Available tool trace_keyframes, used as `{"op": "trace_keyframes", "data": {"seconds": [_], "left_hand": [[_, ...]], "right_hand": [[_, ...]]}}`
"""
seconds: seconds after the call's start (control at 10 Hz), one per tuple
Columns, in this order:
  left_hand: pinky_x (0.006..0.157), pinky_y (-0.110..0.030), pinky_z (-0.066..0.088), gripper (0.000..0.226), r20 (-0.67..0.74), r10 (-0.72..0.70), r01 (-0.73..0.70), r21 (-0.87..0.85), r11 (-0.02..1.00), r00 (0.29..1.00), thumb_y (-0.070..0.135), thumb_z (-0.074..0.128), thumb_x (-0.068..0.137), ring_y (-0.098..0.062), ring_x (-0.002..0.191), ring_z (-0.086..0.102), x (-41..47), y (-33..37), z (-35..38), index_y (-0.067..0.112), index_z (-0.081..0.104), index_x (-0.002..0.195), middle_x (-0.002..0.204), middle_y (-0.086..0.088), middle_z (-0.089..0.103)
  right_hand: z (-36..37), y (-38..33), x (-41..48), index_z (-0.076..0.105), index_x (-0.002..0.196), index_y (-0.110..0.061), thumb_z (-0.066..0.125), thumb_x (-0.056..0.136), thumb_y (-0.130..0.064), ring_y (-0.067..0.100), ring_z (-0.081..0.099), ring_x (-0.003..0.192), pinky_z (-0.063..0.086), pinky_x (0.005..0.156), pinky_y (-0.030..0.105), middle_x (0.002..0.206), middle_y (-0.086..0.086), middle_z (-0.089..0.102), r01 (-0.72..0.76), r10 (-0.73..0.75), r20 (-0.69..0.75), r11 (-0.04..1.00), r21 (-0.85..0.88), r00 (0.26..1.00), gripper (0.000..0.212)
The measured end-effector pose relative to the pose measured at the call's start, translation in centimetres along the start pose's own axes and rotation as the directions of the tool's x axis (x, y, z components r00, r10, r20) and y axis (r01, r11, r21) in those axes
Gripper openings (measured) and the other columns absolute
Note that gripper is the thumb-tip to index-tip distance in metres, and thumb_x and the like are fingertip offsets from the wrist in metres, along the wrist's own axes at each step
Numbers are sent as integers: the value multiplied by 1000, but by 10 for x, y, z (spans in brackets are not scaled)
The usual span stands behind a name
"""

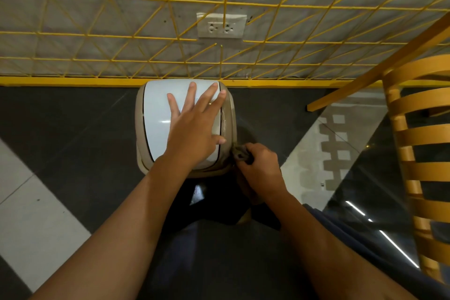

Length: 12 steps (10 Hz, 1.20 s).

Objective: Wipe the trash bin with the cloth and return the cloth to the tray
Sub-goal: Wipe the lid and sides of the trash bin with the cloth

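The bin (pixel 155 114) stands on the dark floor (pixel 73 134) against the yellow grille (pixel 170 31); the left hand (pixel 194 129) lies flat on its white lid, fingers spread; the right hand (pixel 260 165) grips the cloth (pixel 241 154), pressed to the bin's right side.

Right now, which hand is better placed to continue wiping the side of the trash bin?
The right hand. It already grips the cloth against the near right corner of the trash bin. The left hand lies flat on the white lid, fingers spread, apparently steadying it.
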<state>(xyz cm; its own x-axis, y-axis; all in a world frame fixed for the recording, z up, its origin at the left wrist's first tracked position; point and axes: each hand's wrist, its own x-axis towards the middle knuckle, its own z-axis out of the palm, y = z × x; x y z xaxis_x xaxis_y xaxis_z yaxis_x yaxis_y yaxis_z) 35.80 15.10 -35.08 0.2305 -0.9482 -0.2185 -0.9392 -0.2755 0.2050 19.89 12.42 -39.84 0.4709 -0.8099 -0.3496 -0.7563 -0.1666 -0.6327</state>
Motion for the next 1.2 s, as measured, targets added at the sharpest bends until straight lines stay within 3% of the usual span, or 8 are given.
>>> {"op": "trace_keyframes", "data": {"seconds": [0.1,0.3,0.4,0.6,0.8,1.1,1.2], "left_hand": [[109,-60,-4,91,2,-1,1,-17,1000,1000,48,61,81,-28,143,-10,-1,1,0,28,3,147,157,5,-1],[110,-59,-4,90,4,-4,4,-4,1000,1000,50,59,81,-28,143,-10,-1,1,0,27,2,147,157,4,-2],[110,-59,-4,90,-1,-6,6,-9,1000,1000,50,59,81,-29,143,-9,0,1,1,27,2,147,157,3,-2],[110,-59,-6,90,2,-6,6,-4,1000,1000,50,58,81,-28,143,-10,0,1,1,28,1,147,157,4,-3],[110,-59,-6,89,-3,-10,10,-11,1000,1000,50,59,81,-28,143,-9,1,1,3,28,3,147,157,3,-2],[110,-58,-7,89,1,-11,11,-19,1000,1000,48,60,81,-28,143,-10,0,1,2,29,3,147,157,4,-3],[110,-58,-8,89,-5,-10,10,-33,999,1000,47,61,81,-28,143,-10,0,1,2,28,4,147,157,4,-2]], "right_hand": [[4,-2,3,63,96,-2,55,86,-8,20,54,85,34,66,19,95,13,63,-11,16,-106,999,43,994,14],[26,-5,-18,66,99,3,58,80,7,20,57,83,35,72,5,95,17,63,83,-62,-288,995,59,956,21],[30,0,-24,65,107,-1,55,84,4,8,48,88,34,73,1,102,10,59,78,-65,-228,996,51,972,25],[38,5,-33,64,107,-1,60,81,4,22,58,93,40,81,15,102,11,60,135,-154,-207,985,-103,966,27],[39,7,-38,67,100,-1,74,66,6,24,64,81,50,73,21,91,11,65,235,-275,-182,948,-214,944,36],[46,3,-45,66,96,-1,73,61,9,24,65,78,55,67,25,90,12,65,307,-337,-140,931,-199,931,37],[57,-8,-48,68,90,0,78,53,9,25,66,72,56,57,24,85,12,67,345,-374,-117,914,-215,920,40]]}}
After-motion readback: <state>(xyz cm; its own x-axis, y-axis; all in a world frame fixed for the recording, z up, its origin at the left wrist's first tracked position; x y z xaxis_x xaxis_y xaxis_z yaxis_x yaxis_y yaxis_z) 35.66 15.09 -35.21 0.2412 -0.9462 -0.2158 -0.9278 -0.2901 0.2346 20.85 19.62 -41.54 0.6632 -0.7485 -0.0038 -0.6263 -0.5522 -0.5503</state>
